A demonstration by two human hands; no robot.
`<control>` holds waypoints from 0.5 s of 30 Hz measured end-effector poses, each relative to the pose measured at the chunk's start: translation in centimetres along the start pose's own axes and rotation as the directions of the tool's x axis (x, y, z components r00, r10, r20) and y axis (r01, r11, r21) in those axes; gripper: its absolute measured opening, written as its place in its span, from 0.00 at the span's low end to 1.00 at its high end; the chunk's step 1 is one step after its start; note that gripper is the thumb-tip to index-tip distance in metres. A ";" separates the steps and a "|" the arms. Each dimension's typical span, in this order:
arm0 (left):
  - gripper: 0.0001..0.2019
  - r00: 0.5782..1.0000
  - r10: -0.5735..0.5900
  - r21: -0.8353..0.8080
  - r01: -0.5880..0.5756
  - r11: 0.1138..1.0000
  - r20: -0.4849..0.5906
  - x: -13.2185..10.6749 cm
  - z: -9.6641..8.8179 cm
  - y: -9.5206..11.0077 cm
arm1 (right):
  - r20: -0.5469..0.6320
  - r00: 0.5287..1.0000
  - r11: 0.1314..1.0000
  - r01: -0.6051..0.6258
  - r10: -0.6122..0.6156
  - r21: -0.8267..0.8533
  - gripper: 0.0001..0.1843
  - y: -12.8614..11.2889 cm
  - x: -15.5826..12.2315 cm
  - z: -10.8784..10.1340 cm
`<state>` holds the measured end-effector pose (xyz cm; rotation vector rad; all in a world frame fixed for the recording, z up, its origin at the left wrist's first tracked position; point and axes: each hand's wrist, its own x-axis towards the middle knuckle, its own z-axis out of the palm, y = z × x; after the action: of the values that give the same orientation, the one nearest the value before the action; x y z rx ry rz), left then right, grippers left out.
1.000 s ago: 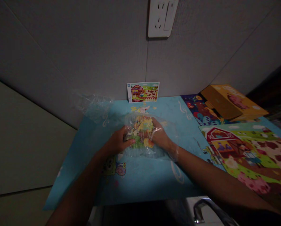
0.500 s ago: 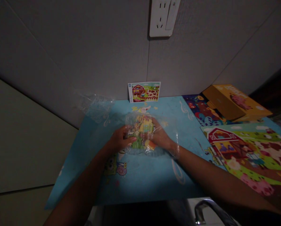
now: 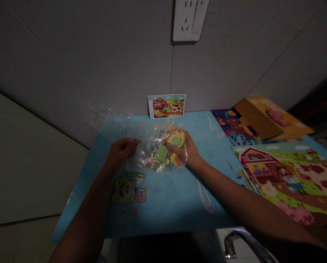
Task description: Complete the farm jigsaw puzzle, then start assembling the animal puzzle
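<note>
On the blue mat (image 3: 163, 204) I count one clear bag (image 3: 148, 140) of puzzle pieces (image 3: 166, 153), one picture card (image 3: 166, 106), one yellow box (image 3: 270, 118) — right hand (image 3: 189, 153) clasps the pieces, left hand (image 3: 119, 153) pinches the bag's edge.

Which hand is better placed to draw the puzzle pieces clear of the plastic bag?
Right, probably. The right hand clasps the bunch of puzzle pieces, while the left hand only touches the plastic bag at its left side, apart from the pieces.
</note>
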<state>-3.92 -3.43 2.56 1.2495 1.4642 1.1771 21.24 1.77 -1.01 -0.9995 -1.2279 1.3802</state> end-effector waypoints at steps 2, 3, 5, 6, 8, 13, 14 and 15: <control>0.16 0.999 -0.002 -0.093 -0.002 0.996 -0.044 0.0 -0.6 0.3 | -0.021 1.000 1.000 -0.013 0.013 0.020 0.40 -0.1 0.2 -0.1; 0.16 0.998 -0.012 -0.137 0.003 0.991 -0.060 0.0 -0.7 0.5 | -0.026 0.999 1.000 -0.020 0.020 0.021 0.41 -0.1 0.2 -0.1; 0.15 0.996 -0.040 -0.209 0.022 0.978 -0.079 -0.1 -0.9 0.9 | -0.014 0.999 0.999 -0.037 0.037 0.027 0.42 0.0 0.2 0.0; 0.16 0.995 -0.058 -0.238 0.038 0.971 -0.077 -0.1 -0.8 1.1 | 0.001 0.999 0.999 -0.041 0.041 0.031 0.42 0.1 0.1 0.1; 0.16 0.995 -0.090 -0.289 0.072 0.955 -0.050 -0.2 -0.7 1.3 | 0.045 0.999 0.999 -0.032 0.031 0.023 0.41 0.3 -0.1 0.2; 0.17 0.988 -0.153 -0.423 0.152 0.893 0.032 0.0 -0.3 1.0 | 0.167 0.986 0.999 0.001 0.004 -0.032 0.39 0.6 -0.7 0.5; 0.16 0.986 -0.163 -0.442 0.166 0.882 0.046 0.1 -0.2 0.9 | 0.180 0.984 1.000 -0.001 0.006 -0.027 0.39 0.5 -0.7 0.5; 0.16 0.984 -0.167 -0.463 0.175 0.869 0.059 0.2 -0.1 0.8 | 0.184 0.983 1.000 -0.002 0.006 -0.021 0.38 0.5 -0.7 0.5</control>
<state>-3.91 -3.25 3.32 0.7784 1.1544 1.2950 20.80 1.01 -1.45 -0.9042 -1.3791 1.4922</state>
